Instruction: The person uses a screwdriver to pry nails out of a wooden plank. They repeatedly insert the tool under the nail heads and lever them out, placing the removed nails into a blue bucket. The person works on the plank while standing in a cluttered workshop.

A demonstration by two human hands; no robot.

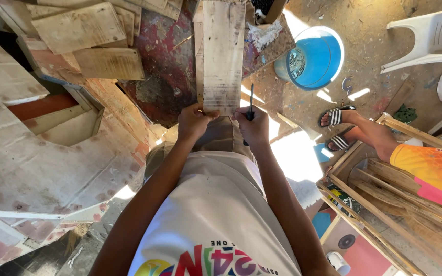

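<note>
Both hands grip a pale, weathered, scuffed plank (223, 56) by its near end.

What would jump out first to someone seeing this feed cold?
Dead centre, the left hand and right hand grip the near end of a pale wooden board that runs away over a stained bench; the right hand also holds a dark pen. Upper right, a bright blue bucket stands on the dirt floor. At the right edge, another person's arm reaches to a wooden crate.
</note>
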